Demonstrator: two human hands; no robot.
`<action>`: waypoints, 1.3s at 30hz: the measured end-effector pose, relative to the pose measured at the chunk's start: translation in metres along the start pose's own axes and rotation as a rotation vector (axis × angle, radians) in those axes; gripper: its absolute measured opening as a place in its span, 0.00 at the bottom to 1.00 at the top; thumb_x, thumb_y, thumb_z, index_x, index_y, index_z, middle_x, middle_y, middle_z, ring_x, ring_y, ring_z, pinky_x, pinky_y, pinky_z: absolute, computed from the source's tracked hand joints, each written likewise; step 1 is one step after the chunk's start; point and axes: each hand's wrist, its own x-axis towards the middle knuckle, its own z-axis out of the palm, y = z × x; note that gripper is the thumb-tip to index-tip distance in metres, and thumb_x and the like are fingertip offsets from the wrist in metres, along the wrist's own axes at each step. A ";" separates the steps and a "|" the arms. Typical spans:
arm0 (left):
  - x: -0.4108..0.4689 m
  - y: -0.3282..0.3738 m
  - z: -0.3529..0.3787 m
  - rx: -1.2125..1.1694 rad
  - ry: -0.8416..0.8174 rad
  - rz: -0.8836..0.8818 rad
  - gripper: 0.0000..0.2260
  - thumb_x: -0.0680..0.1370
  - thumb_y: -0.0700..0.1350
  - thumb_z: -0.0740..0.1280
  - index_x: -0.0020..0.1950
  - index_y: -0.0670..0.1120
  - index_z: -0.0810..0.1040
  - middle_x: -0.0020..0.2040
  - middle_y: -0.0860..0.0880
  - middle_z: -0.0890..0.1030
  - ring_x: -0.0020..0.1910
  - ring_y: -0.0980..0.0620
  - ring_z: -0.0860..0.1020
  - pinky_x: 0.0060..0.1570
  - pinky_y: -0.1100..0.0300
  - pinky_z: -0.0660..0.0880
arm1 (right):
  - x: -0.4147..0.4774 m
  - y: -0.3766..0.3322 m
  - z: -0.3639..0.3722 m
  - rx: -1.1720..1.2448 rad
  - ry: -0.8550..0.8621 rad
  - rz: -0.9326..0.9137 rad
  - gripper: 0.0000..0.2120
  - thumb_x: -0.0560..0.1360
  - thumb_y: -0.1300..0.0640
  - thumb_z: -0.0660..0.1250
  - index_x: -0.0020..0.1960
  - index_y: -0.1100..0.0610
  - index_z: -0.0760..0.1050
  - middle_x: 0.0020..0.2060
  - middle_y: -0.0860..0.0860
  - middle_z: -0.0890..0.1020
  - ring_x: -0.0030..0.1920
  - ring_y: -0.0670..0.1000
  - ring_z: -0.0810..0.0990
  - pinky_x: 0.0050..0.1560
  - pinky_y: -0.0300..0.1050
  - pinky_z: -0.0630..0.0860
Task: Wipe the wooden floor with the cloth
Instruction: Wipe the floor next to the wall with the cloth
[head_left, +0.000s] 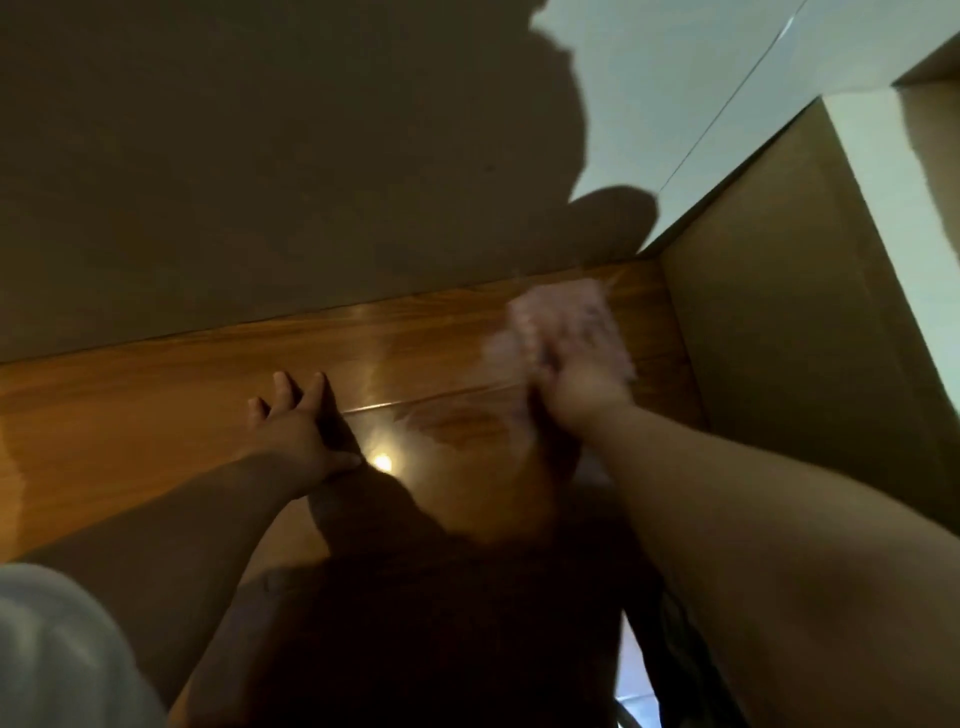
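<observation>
Pink cloth (561, 327) sits centre-right of frame on the wooden floor (156, 405), close to the wall (260, 156), bunched under my right hand (576, 389). Fingers look curled into it, tho blurred. I reckon that grip gives pressure for scrubbing. Left hand (296, 426), left of ctr, lies flat w/ fingers spread, prob. bracing my weight. Containers: brown panel (779, 312) at right may be a box side; can't tell, no contents visible.

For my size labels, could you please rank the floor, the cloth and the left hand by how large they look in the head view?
1. Floor, by far the largest.
2. Cloth and left hand look about alike. The cloth is blurred and partly hidden by the right hand, so I leave them unranked.
</observation>
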 end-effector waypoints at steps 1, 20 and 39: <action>-0.003 -0.001 0.002 0.019 -0.031 0.015 0.51 0.69 0.57 0.75 0.78 0.59 0.40 0.78 0.47 0.35 0.76 0.35 0.41 0.72 0.43 0.53 | -0.005 0.022 -0.006 0.085 0.051 0.189 0.27 0.83 0.46 0.46 0.79 0.49 0.42 0.78 0.50 0.43 0.77 0.52 0.41 0.75 0.50 0.38; -0.043 0.023 0.042 0.079 -0.029 0.050 0.51 0.68 0.66 0.71 0.77 0.59 0.39 0.77 0.48 0.34 0.76 0.39 0.39 0.73 0.40 0.52 | -0.043 0.075 0.014 0.056 0.022 0.300 0.30 0.82 0.49 0.48 0.78 0.50 0.37 0.77 0.52 0.38 0.77 0.54 0.39 0.76 0.52 0.38; -0.134 0.000 0.128 -0.008 -0.013 0.104 0.46 0.70 0.60 0.73 0.79 0.51 0.49 0.78 0.42 0.40 0.77 0.42 0.46 0.74 0.51 0.52 | -0.104 0.093 0.027 -0.169 -0.127 0.268 0.31 0.81 0.52 0.54 0.78 0.60 0.46 0.77 0.57 0.48 0.77 0.57 0.48 0.75 0.50 0.46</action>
